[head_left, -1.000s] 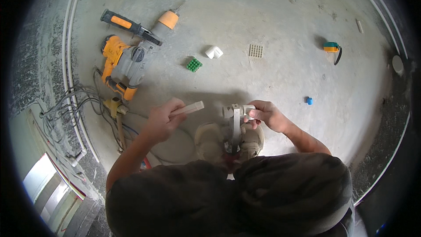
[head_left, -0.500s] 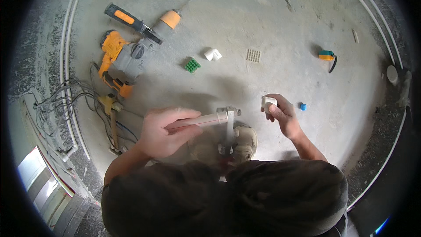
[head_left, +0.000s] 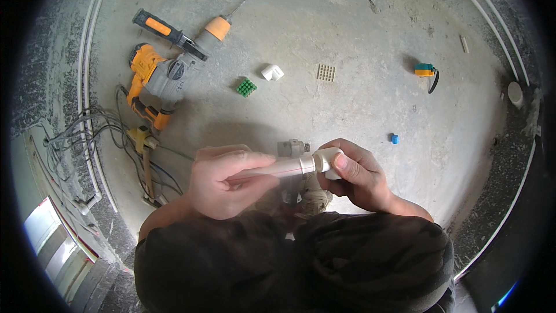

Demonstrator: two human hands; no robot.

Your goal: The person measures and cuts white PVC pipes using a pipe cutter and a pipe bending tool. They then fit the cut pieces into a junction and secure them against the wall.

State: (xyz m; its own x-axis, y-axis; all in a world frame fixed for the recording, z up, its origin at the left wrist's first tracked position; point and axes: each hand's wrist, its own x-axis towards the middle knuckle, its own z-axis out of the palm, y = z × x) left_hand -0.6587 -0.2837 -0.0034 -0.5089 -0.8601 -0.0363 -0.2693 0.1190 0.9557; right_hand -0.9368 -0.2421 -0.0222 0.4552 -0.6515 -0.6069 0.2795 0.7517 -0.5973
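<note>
My left hand is closed around a white plastic pipe with a thin red line along it. A white elbow fitting is gripped between the thumb and fingers of my right hand. The pipe's right end meets the elbow's opening; how deep it sits inside cannot be made out. Just beyond the pipe, a metal tool head stands between my feet, its lower part mostly hidden by the pipe and my left hand.
An orange and grey rotary hammer lies at the far left, near tangled cables and a hammer. Farther out are another white elbow, a green studded block, a beige grid, a tape measure and a blue plug.
The pipe's end has come away from the metal tool head. My right hand has moved left with the elbow, bringing it against the pipe's end.
</note>
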